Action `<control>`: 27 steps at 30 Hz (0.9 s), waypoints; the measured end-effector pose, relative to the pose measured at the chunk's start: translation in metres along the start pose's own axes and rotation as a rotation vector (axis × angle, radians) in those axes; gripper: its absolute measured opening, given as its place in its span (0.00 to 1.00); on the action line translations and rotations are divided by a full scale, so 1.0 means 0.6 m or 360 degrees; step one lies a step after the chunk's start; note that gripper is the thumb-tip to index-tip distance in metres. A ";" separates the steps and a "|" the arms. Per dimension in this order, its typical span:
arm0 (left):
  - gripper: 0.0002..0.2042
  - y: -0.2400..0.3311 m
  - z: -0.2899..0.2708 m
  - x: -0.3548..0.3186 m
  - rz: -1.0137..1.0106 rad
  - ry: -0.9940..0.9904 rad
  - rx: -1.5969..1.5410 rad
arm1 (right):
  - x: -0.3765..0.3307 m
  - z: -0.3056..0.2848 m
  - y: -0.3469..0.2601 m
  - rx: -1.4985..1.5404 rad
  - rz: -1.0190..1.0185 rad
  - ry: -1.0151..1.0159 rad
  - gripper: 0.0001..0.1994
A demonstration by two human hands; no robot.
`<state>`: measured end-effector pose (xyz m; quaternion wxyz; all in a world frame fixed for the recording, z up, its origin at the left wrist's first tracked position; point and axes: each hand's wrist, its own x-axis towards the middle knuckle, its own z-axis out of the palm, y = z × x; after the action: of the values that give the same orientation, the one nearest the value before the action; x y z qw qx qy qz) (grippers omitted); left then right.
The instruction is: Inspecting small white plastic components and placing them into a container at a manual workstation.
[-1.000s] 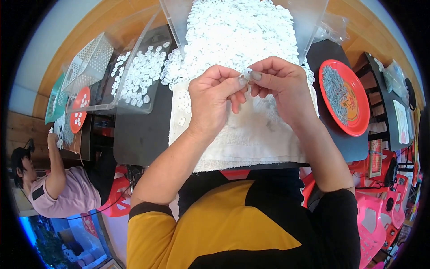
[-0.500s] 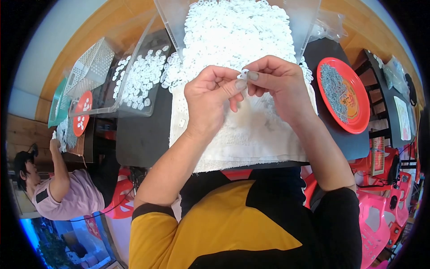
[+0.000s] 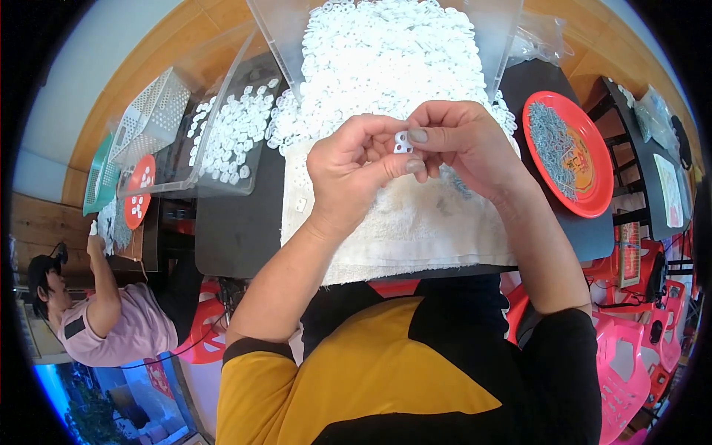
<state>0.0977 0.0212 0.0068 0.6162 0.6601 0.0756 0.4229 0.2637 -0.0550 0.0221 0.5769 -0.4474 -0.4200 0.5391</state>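
Observation:
A small white plastic piece with dark round holes (image 3: 402, 142) is pinched between my two hands. My left hand (image 3: 347, 165) grips it from the left with thumb and fingers, and my right hand (image 3: 466, 147) holds its right side between thumb and forefinger. Both hands hover above a cream towel (image 3: 415, 241). Just beyond them a big heap of similar white pieces (image 3: 393, 67) spills from a clear plastic bin (image 3: 276, 37). Some small grey bits (image 3: 455, 180) lie on the towel, partly hidden below my right hand.
On the right stands a red plate (image 3: 602, 174) with a heap of thin grey metal pins (image 3: 552, 148). To the left, a clear tub (image 3: 252, 167) has white pieces scattered in it. Farther left a person (image 3: 122, 319) works near a white basket (image 3: 156, 107) and an orange-red plate (image 3: 139, 194).
My hands have come slightly nearer to me, and the white piece has been turned so its holes now show. The person at the left has shifted slightly.

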 end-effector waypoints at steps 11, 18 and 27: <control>0.15 -0.018 -0.010 -0.004 0.0437 -0.0022 0.0520 | -0.009 0.013 -0.006 -0.0028 0.0034 0.0019 0.07; 0.17 -0.018 -0.012 0.002 0.0574 -0.0067 0.0622 | -0.014 0.012 -0.008 -0.0050 0.0030 0.0022 0.08; 0.16 -0.012 -0.018 -0.005 0.0473 -0.0128 0.0587 | -0.016 0.010 -0.009 -0.0108 0.0049 -0.0052 0.07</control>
<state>0.0920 0.0288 -0.0019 0.4186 0.7817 0.0289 0.4614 0.2584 -0.0640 0.0290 0.5460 -0.4644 -0.4404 0.5406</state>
